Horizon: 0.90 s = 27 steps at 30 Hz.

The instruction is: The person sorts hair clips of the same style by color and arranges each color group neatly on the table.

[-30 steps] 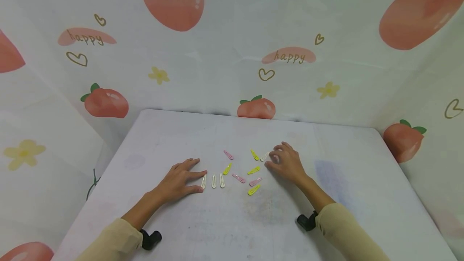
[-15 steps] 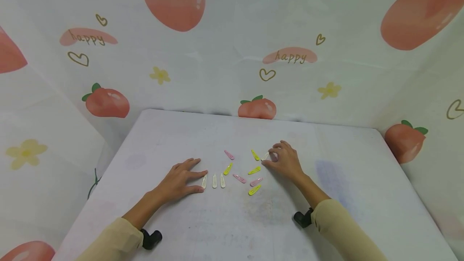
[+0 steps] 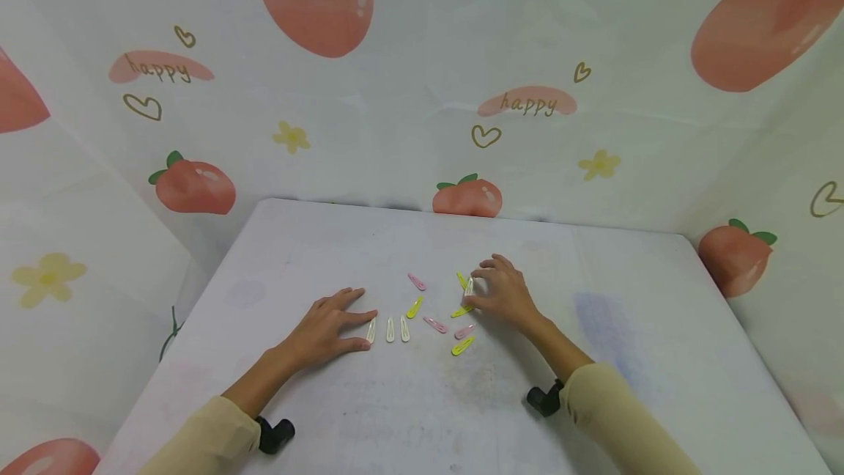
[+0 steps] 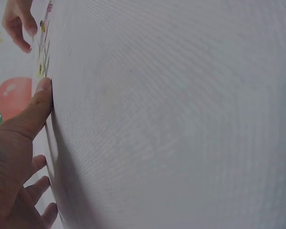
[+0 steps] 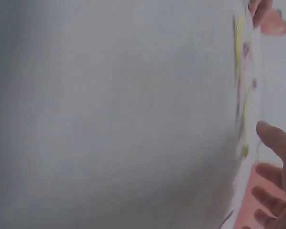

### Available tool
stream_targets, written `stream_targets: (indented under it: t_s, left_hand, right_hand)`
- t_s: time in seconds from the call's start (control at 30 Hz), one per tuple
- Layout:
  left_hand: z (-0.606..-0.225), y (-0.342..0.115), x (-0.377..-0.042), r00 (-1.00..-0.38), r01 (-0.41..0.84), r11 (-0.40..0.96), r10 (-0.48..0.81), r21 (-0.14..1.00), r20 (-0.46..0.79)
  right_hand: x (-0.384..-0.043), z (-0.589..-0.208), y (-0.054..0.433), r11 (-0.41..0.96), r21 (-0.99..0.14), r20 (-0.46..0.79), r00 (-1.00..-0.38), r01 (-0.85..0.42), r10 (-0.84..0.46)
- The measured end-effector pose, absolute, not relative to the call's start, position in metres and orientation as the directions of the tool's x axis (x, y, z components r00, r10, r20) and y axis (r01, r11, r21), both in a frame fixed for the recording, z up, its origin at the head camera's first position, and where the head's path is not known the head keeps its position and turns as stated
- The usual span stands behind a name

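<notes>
My left hand (image 3: 326,330) lies on the table with fingers spread. Its forefinger and thumb touch opposite ends of a white snap hair clip (image 3: 371,330). Two more white hair clips, a nearer one (image 3: 390,330) and a farther one (image 3: 404,329), stand in a row to its right. Between the thumb and forefinger of my right hand (image 3: 504,290) is another white hair clip (image 3: 469,286), pinched end to end. That hand partly covers a yellow hair clip (image 3: 461,311) and another yellow clip (image 3: 461,280) behind. In the right wrist view the right thumb (image 5: 274,138) shows, the clip hidden.
Between the hands lie a yellow hair clip (image 3: 414,307) and pink ones, one far back (image 3: 416,281), one central (image 3: 435,325) and one to the right (image 3: 464,331). Nearest is a yellow clip (image 3: 463,346). The white table (image 3: 422,416) meets a peach-printed curtain (image 3: 395,138).
My right hand has closed its fingertips on the white hair clip, then carried it left and turned it more upright, over the yellow clips. My left hand has stayed put.
</notes>
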<state>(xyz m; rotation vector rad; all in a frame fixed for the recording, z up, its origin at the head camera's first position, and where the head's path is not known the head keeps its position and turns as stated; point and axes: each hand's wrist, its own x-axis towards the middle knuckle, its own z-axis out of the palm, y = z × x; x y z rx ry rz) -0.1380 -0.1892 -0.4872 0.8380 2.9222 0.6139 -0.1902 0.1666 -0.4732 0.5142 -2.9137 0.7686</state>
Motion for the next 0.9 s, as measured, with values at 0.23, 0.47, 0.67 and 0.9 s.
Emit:
stream_targets:
  t_s: [0.23, 0.47, 0.67, 0.9]
  left_hand:
    - [-0.485, -0.189, -0.138, -0.856, 0.496, 0.781, 0.513, 0.381, 0.064]
    - [-0.485, -0.189, -0.138, -0.854, 0.498, 0.774, 0.515, 0.391, 0.068]
    - [-0.488, -0.19, -0.138, -0.852, 0.501, 0.773, 0.519, 0.388, 0.067]
    - [-0.488, -0.189, -0.139, -0.853, 0.499, 0.774, 0.518, 0.39, 0.064]
  right_hand:
    - [-0.172, -0.461, 0.138, 0.725, -0.471, 0.127, -0.852, -0.503, -0.508]
    - [-0.163, -0.463, 0.114, 0.644, -0.453, 0.076, -0.746, -0.617, -0.661]
    - [-0.157, -0.468, 0.104, 0.66, -0.463, 0.02, -0.751, -0.592, -0.659]
    - [-0.153, -0.47, 0.098, 0.724, -0.425, 0.002, -0.8, -0.544, -0.6]
